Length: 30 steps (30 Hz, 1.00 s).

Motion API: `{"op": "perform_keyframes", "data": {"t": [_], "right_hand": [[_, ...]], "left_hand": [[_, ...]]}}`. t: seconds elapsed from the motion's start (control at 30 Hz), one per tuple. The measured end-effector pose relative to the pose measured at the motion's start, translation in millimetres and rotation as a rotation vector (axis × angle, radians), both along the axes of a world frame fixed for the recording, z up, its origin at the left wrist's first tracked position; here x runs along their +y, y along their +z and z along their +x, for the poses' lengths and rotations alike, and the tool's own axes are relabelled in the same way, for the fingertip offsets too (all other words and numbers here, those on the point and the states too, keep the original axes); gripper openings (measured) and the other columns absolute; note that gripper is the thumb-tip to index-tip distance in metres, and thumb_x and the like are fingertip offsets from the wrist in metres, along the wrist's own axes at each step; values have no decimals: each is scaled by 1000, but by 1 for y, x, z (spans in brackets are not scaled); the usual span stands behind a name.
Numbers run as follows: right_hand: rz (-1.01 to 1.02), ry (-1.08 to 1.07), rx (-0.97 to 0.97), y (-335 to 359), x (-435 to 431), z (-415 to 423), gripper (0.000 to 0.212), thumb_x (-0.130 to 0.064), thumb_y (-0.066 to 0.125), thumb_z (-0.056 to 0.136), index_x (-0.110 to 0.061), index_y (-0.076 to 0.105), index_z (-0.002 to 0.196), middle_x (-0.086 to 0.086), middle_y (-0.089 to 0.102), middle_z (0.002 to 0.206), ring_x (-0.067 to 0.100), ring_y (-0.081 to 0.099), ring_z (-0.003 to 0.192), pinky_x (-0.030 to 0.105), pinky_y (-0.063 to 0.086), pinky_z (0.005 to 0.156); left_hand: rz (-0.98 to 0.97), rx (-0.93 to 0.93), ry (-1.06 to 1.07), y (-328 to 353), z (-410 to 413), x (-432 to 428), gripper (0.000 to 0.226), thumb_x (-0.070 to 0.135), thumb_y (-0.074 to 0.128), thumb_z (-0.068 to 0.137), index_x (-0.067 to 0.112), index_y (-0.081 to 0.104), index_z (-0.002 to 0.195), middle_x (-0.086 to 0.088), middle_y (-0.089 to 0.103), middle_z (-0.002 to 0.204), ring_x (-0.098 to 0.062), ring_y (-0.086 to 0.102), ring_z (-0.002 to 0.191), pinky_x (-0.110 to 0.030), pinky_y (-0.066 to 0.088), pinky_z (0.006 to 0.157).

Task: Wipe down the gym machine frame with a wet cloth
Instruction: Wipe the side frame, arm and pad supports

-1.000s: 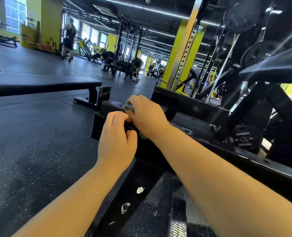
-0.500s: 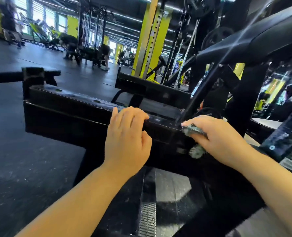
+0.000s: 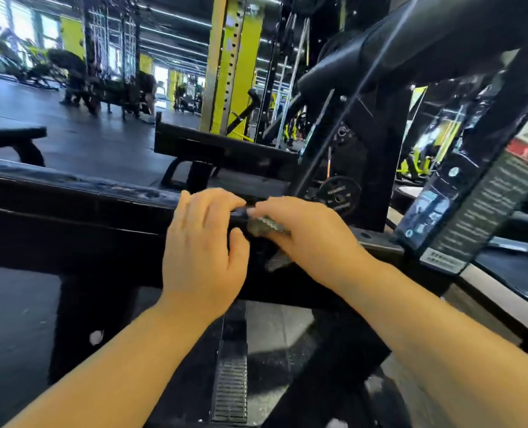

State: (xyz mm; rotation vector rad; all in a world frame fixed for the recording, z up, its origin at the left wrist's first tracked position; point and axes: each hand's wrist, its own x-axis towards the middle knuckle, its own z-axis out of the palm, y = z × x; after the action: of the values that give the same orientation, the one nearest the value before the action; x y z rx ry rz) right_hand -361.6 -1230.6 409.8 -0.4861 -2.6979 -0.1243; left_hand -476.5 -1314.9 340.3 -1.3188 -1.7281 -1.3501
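Note:
A black machine frame beam (image 3: 71, 205) runs across the view from left to centre. My left hand (image 3: 204, 251) lies over the beam's top edge, fingers curled onto it and thumb on its front face. Just to the right, my right hand (image 3: 306, 239) grips a crumpled grey-green cloth (image 3: 264, 227) and presses it against the beam. Most of the cloth is hidden under the palm; a corner hangs below it. The fingertips of both hands nearly touch on top of the beam.
A padded black arm (image 3: 411, 47) slants overhead at the right above an upright with an instruction label (image 3: 479, 208). A weight plate (image 3: 338, 196) sits behind the beam. A ribbed foot plate (image 3: 230, 393) lies below. A bench (image 3: 12, 134) and people stand far left.
My right hand has slid the cloth leftward along the beam until it is beside the left hand. The view has shifted slightly; my left hand stays on the beam.

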Motion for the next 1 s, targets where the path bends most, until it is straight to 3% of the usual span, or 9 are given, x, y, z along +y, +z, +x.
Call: {"op": "perform_keyframes", "data": {"t": [0.13, 0.27, 0.4, 0.47, 0.6, 0.7, 0.83, 0.93, 1.0], "right_hand": [[-12, -284, -52, 4, 40, 81, 23, -31, 47, 97, -19, 65, 103, 1, 67, 101, 19, 61, 94, 33, 45, 79], [-6, -411, 9, 12, 35, 82, 30, -38, 45, 97, -22, 46, 71, -5, 54, 68, 17, 53, 67, 30, 36, 60], [-41, -173, 102, 1, 1, -5, 29, -39, 37, 101, -20, 55, 89, 1, 63, 86, 23, 59, 84, 34, 40, 67], [-26, -128, 106, -3, -11, -23, 35, -41, 33, 102, -16, 57, 106, 4, 66, 101, 24, 59, 93, 33, 37, 65], [-49, -146, 19, -1, 8, 21, 39, -45, 33, 101, -32, 45, 135, -3, 62, 122, 20, 51, 117, 33, 35, 92], [-76, -316, -50, 1, 33, 72, 35, -44, 32, 101, -27, 45, 128, 1, 63, 107, 26, 56, 100, 34, 38, 80], [-4, -446, -41, 0, 41, 89, 25, -39, 30, 102, -18, 43, 102, -4, 49, 77, 26, 55, 79, 33, 33, 63], [57, -467, -16, 1, 32, 51, 31, -37, 30, 102, -15, 46, 117, 8, 62, 104, 33, 58, 93, 32, 33, 68], [110, -380, -1, -4, 19, 20, 31, -31, 34, 101, -13, 47, 123, 10, 62, 114, 33, 59, 102, 32, 31, 69]], "left_hand": [[-83, 113, 3, -3, 13, 16, 34, 20, 37, 80, 11, 59, 103, 0, 59, 100, -18, 51, 99, -39, 14, 113], [-70, 113, 8, -3, 16, 18, 32, 21, 36, 80, 13, 59, 100, 2, 59, 97, -16, 52, 96, -38, 17, 113], [31, -23, -4, 2, 23, 17, 29, 16, 40, 78, 7, 55, 101, 3, 49, 94, -13, 43, 89, -37, 38, 95], [99, -151, 18, 6, 22, 12, 31, 11, 44, 76, 2, 53, 105, 3, 43, 98, -10, 38, 89, -27, 34, 82], [-29, 1, 34, 1, 27, 14, 33, 17, 39, 78, 4, 56, 103, -6, 54, 99, -18, 45, 94, -36, 38, 97], [-125, 111, 3, -2, 42, 27, 33, 23, 38, 79, 9, 61, 100, -4, 60, 98, -25, 52, 97, -55, 40, 100], [-116, 164, 2, -1, 52, 37, 35, 27, 38, 81, 12, 62, 100, 0, 60, 97, -22, 52, 98, -43, 20, 109], [-115, 143, -30, -1, 51, 35, 36, 26, 37, 80, 11, 61, 103, -2, 60, 99, -20, 49, 99, -48, 29, 110], [-66, 50, -43, -1, 51, 30, 36, 25, 36, 77, 8, 57, 101, -5, 57, 98, -21, 47, 95, -44, 43, 93]]}}
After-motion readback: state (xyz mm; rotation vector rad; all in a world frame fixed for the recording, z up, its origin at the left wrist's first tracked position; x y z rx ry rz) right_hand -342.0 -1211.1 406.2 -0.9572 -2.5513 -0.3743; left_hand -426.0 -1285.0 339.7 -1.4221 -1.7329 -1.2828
